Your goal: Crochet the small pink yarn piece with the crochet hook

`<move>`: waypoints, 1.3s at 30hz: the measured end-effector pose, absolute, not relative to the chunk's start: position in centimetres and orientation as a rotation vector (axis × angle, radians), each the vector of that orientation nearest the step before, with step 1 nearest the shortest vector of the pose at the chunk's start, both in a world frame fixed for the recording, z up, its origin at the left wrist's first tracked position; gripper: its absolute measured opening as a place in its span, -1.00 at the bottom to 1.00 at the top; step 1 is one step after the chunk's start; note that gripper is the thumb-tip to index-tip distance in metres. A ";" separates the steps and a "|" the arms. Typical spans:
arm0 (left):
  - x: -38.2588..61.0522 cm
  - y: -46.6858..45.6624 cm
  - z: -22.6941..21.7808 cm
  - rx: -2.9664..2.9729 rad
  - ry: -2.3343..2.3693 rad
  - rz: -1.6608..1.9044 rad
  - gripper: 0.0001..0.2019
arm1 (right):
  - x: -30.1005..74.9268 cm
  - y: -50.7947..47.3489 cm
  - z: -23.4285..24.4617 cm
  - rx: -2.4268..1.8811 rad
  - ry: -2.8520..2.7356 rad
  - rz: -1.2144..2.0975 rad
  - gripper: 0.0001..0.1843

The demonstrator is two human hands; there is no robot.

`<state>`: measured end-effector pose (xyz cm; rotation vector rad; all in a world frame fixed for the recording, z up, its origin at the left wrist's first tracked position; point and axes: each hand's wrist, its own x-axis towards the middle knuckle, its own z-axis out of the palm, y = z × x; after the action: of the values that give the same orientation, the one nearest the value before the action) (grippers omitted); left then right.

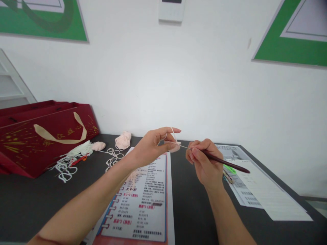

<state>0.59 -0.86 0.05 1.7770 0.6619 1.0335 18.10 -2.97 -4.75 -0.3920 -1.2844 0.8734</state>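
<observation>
My left hand point(159, 141) pinches a small pale pink crochet piece point(174, 147) between thumb and fingers. A strand of pink yarn point(174, 133) loops over its raised index finger. In my right hand point(204, 160) is a crochet hook point(227, 162) with a dark brown handle and a thin metal shaft. The hook's tip meets the edge of the crochet piece, and the fingers partly hide the handle. Below the hands lies a printed pattern sheet point(150, 217). At the back of the table sits a ball of pale pink yarn point(123, 140), with loose strands trailing in front.
On the left stands a red gift bag point(51, 136) with a ribbon handle. White yarn point(74, 158) and a small pink crocheted-looking lump point(98, 146) lie by it. At right are papers point(270, 194) with a green clip-like item point(230, 168). A white wall point(204, 85) rises behind the table.
</observation>
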 end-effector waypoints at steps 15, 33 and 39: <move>1.6 -1.2 -0.8 2.083 0.798 1.265 -0.90 | 17.1 -3.8 -6.0 -0.695 -1.692 -0.121 -0.79; 3.2 -2.1 -0.5 1.390 0.540 1.085 -0.62 | 17.7 -1.5 -7.8 -0.440 -1.687 -0.433 -0.56; 3.5 -0.9 -0.1 1.274 0.480 0.930 -0.67 | 17.9 -1.3 -7.8 -0.482 -1.645 -0.515 -0.59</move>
<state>3.50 -0.88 -0.07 1.2735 0.4804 0.9298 17.90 -1.31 -7.78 -0.4816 -1.6450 -0.5150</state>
